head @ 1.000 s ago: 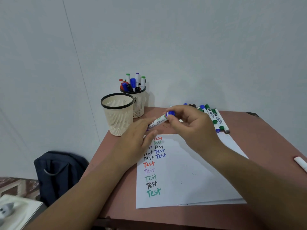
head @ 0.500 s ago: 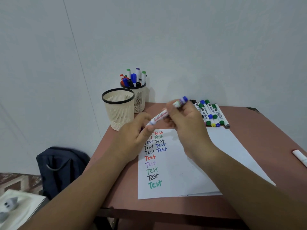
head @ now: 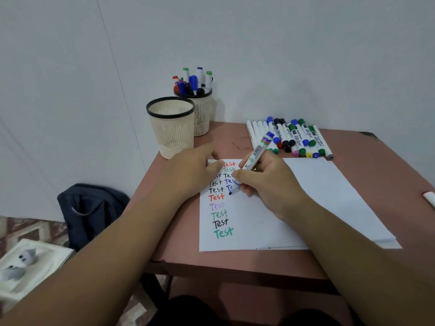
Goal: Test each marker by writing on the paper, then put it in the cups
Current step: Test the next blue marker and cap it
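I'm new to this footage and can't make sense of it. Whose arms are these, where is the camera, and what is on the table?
No machine here: a person wears a camera on the head, looking down at their own arms. The right hand grips a blue marker, tip down on the paper covered in coloured "Test" words. The left hand rests on the paper's corner. More markers lie in a row. One mesh cup looks empty; the other cup holds markers.

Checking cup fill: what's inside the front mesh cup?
The front mesh cup shows no markers above its rim or through the mesh; its bottom is hidden by the solid base band.
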`<action>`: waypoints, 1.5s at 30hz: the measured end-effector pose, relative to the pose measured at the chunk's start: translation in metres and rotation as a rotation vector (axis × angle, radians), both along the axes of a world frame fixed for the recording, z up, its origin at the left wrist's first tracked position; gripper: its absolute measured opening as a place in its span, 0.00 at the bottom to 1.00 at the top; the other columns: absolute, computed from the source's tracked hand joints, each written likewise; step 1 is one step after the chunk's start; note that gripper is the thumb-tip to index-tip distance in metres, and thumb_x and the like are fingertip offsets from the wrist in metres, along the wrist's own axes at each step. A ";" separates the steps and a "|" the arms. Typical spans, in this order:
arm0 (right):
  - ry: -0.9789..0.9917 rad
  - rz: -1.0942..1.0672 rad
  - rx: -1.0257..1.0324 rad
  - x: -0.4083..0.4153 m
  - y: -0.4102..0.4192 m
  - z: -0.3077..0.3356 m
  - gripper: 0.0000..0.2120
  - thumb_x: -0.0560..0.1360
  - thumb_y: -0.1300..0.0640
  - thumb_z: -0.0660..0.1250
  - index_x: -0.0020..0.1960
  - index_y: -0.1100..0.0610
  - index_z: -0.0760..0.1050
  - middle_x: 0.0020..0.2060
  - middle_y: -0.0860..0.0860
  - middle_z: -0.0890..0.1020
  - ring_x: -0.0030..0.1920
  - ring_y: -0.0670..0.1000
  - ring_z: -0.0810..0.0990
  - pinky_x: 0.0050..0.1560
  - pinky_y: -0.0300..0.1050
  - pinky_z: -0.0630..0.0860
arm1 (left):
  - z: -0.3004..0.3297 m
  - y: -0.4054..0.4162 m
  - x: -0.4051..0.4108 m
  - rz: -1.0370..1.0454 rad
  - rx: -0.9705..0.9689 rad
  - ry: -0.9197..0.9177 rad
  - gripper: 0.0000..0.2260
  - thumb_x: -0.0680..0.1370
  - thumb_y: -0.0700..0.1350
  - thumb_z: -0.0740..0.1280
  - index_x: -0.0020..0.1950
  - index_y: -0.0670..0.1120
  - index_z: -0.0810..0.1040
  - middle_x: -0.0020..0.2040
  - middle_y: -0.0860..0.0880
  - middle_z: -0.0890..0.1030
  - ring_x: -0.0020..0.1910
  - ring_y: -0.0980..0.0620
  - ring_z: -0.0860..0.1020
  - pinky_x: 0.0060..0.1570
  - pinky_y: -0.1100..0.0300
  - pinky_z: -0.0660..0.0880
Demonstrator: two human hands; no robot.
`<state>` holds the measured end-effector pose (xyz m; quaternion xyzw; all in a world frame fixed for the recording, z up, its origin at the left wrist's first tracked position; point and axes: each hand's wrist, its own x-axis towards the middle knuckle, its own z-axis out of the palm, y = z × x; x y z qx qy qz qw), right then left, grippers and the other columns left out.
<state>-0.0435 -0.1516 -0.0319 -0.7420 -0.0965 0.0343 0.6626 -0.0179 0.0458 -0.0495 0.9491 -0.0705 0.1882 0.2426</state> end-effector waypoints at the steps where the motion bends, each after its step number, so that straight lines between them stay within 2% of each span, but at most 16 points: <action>1: -0.004 0.001 -0.009 0.000 0.000 0.000 0.10 0.74 0.66 0.76 0.47 0.58 0.76 0.32 0.54 0.81 0.32 0.53 0.77 0.38 0.51 0.77 | -0.001 0.000 0.001 -0.004 -0.008 -0.003 0.06 0.78 0.58 0.67 0.51 0.58 0.78 0.35 0.63 0.73 0.38 0.59 0.74 0.37 0.57 0.69; 4: -0.018 0.002 -0.036 0.002 0.000 -0.003 0.10 0.74 0.64 0.76 0.48 0.58 0.76 0.33 0.53 0.82 0.34 0.54 0.79 0.40 0.52 0.79 | -0.003 0.002 0.002 -0.004 -0.032 0.006 0.05 0.77 0.57 0.68 0.50 0.58 0.78 0.35 0.63 0.73 0.37 0.63 0.73 0.35 0.58 0.66; 9: -0.029 0.029 -0.083 0.004 -0.001 -0.006 0.09 0.75 0.62 0.76 0.50 0.59 0.76 0.34 0.54 0.82 0.35 0.55 0.78 0.41 0.55 0.79 | -0.002 0.002 0.002 -0.003 -0.009 0.017 0.06 0.77 0.55 0.69 0.52 0.57 0.79 0.36 0.63 0.72 0.40 0.55 0.74 0.38 0.57 0.69; 12: -0.033 0.040 -0.083 0.004 -0.001 -0.005 0.09 0.75 0.63 0.75 0.50 0.61 0.75 0.33 0.55 0.81 0.34 0.55 0.77 0.40 0.54 0.77 | -0.002 0.002 0.002 -0.009 0.015 0.017 0.07 0.77 0.55 0.69 0.54 0.58 0.80 0.35 0.62 0.73 0.39 0.56 0.74 0.37 0.58 0.67; 16: -0.036 0.026 -0.017 0.005 -0.001 -0.006 0.08 0.74 0.64 0.75 0.48 0.58 0.77 0.33 0.53 0.82 0.35 0.55 0.78 0.42 0.55 0.79 | -0.003 0.002 0.002 -0.013 0.025 0.017 0.06 0.77 0.57 0.68 0.52 0.60 0.80 0.35 0.60 0.75 0.39 0.57 0.75 0.36 0.58 0.68; 19: -0.049 0.035 -0.047 0.005 0.001 -0.008 0.08 0.74 0.63 0.76 0.47 0.56 0.77 0.33 0.52 0.82 0.35 0.53 0.80 0.42 0.52 0.80 | -0.003 0.002 0.002 -0.012 0.024 0.019 0.05 0.77 0.58 0.67 0.51 0.61 0.80 0.36 0.60 0.76 0.39 0.56 0.75 0.36 0.58 0.68; 24: -0.077 0.010 -0.124 0.007 0.000 -0.010 0.08 0.75 0.59 0.75 0.48 0.54 0.76 0.35 0.50 0.81 0.35 0.51 0.79 0.40 0.49 0.78 | -0.004 0.003 0.004 0.000 0.024 0.026 0.05 0.77 0.58 0.67 0.50 0.61 0.80 0.36 0.59 0.78 0.39 0.58 0.76 0.36 0.58 0.72; 31: -0.062 0.013 -0.061 0.006 -0.003 -0.009 0.07 0.73 0.60 0.73 0.46 0.53 0.75 0.32 0.49 0.80 0.34 0.52 0.77 0.40 0.52 0.77 | -0.006 0.004 0.007 0.010 0.038 0.038 0.07 0.76 0.59 0.67 0.51 0.61 0.80 0.37 0.60 0.78 0.39 0.60 0.76 0.39 0.55 0.76; 36: -0.087 -0.001 -0.169 0.006 0.000 -0.010 0.09 0.74 0.57 0.75 0.49 0.52 0.76 0.40 0.50 0.82 0.41 0.49 0.82 0.48 0.57 0.83 | -0.003 0.004 0.004 0.014 0.037 0.048 0.06 0.77 0.58 0.68 0.51 0.61 0.80 0.37 0.59 0.78 0.39 0.60 0.76 0.38 0.56 0.75; 39: -0.093 -0.030 -0.189 0.006 -0.001 -0.009 0.09 0.75 0.57 0.74 0.52 0.56 0.76 0.41 0.51 0.81 0.41 0.49 0.81 0.48 0.58 0.82 | -0.003 0.003 0.004 0.010 0.048 0.055 0.05 0.77 0.58 0.68 0.51 0.61 0.80 0.37 0.60 0.78 0.41 0.59 0.77 0.38 0.57 0.74; 42: -0.092 -0.018 -0.193 0.004 0.000 -0.007 0.08 0.76 0.57 0.75 0.50 0.54 0.76 0.41 0.51 0.82 0.42 0.50 0.82 0.48 0.56 0.83 | -0.002 0.003 0.004 0.011 0.026 0.061 0.05 0.77 0.57 0.68 0.51 0.60 0.81 0.36 0.58 0.78 0.39 0.60 0.76 0.38 0.56 0.75; 45: -0.074 0.005 -0.186 0.002 0.000 -0.006 0.08 0.76 0.59 0.74 0.50 0.53 0.76 0.44 0.52 0.84 0.47 0.52 0.85 0.51 0.57 0.84 | -0.001 0.002 0.002 0.011 0.018 0.062 0.05 0.77 0.57 0.68 0.50 0.60 0.81 0.36 0.58 0.78 0.38 0.60 0.76 0.38 0.56 0.75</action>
